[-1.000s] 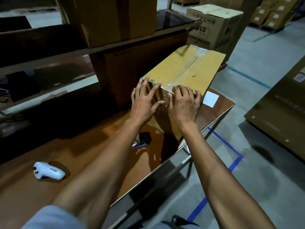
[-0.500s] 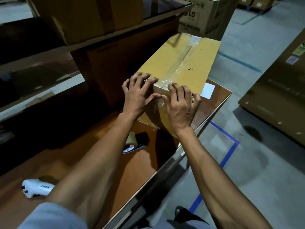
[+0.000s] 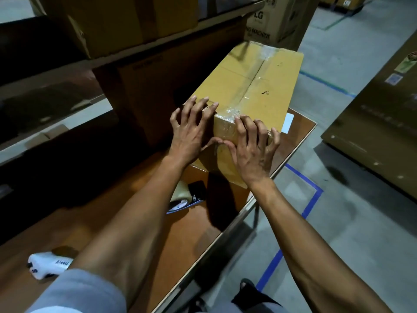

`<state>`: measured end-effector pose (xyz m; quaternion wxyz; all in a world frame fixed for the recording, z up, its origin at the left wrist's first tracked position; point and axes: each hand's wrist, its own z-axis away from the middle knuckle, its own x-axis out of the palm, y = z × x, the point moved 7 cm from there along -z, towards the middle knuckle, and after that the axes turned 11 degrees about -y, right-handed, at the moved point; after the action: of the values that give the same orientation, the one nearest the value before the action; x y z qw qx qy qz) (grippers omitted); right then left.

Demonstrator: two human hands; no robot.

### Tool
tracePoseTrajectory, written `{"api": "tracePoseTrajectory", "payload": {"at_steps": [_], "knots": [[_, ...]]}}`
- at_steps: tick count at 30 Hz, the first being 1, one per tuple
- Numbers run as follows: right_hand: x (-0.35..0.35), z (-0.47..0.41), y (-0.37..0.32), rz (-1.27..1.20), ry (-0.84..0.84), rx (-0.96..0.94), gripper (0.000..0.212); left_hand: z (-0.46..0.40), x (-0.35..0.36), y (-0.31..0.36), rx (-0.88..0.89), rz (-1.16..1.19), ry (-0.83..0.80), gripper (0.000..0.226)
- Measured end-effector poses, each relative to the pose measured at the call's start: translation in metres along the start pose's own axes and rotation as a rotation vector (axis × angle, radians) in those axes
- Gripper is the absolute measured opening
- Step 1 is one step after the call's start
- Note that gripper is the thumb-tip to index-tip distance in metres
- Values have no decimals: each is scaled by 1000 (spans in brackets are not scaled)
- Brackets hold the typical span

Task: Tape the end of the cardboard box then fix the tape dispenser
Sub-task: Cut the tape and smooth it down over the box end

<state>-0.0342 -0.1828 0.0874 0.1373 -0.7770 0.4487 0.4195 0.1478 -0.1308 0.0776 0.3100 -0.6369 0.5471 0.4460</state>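
Cardboard box (image 3: pixel 252 86) lying long-ways on the brown worktop (image 3: pixel 135 222), at its far right corner, near end facing the camera. Clear tape (image 3: pixel 228 123) running along the top seam and folded down over the near end, shiny and wrinkled at the edge. Left hand (image 3: pixel 188 136) flat against the left part of that end, fingers (image 3: pixel 198 107) spread wide and hooked over the top edge, gripping nothing. Right hand (image 3: pixel 252 152) flat against the right part, fingers (image 3: pixel 248 127) likewise splayed and pressed to the cardboard, clasping nothing. Thumbs nearly meeting low on the taped strip. Just behind the left forearm, on the worktop near the box: tape dispenser (image 3: pixel 189 196), lying on its side with a roll of clear tape and a dark frame, partly hidden by the arm. Farther toward the near left edge, a small white device (image 3: pixel 45 265) with blue lettering. Beyond the box, a dark shelf (image 3: pixel 158 44) carrying larger cartons, and a printed carton (image 3: pixel 277 23) on the grey floor. Blue floor line (image 3: pixel 311 199) to the right of the worktop.
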Motion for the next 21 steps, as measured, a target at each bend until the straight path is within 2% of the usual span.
{"api": "tracePoseTrajectory", "payload": {"at_steps": [5,8,14,15,17,21], "knots": [[7,4,-1,96,-80,-61,104,0,3,0,32,-17,-38,107],[6,4,-3,73,-105,-62,113,1,3,0,36,-24,-56,114],[4,4,-3,65,-180,-67,133,1,3,0,33,-58,-141,149],[3,5,-3,60,-189,-66,130,1,2,0,28,-63,-152,150],[-2,5,-2,24,-164,-64,107,2,-1,1,30,-59,-145,137],[-12,2,0,-114,-42,10,60,5,-13,5,-16,83,-37,76]]}}
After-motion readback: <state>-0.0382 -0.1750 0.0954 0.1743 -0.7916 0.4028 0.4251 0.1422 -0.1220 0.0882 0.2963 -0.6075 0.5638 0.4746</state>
